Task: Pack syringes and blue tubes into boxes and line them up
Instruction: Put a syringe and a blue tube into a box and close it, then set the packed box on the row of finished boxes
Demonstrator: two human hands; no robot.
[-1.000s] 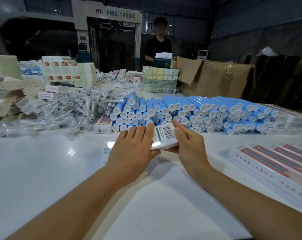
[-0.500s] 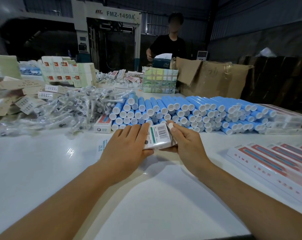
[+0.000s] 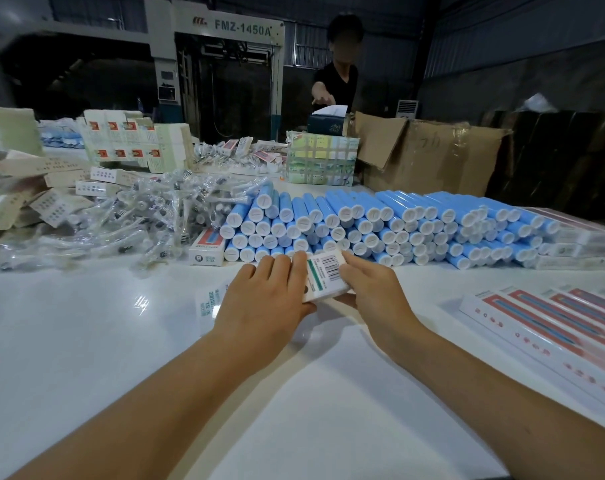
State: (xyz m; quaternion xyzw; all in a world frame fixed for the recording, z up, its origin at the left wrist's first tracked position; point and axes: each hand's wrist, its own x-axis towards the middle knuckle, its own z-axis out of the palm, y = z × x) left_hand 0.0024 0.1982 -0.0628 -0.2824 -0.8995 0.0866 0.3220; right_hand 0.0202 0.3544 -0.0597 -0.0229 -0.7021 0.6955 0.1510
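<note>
Both hands hold one small box over the white table.

The left hand (image 3: 263,299) and right hand (image 3: 370,292) grip the barcoded box (image 3: 325,275) between them, just in front of the stacked blue tubes (image 3: 380,226), with bagged syringes (image 3: 128,216) heaped to the left.

a packing workshop, dim and metal-walled. marked by a big machine (image 3: 221,74) lettered fmz-1450a at the back, a long white table (image 3: 86,341) heaped with blue tubes (image 3: 380,226), bagged syringes (image 3: 138,216) and flat boxes (image 3: 134,142), plus brown cartons (image 3: 443,154).
</note>
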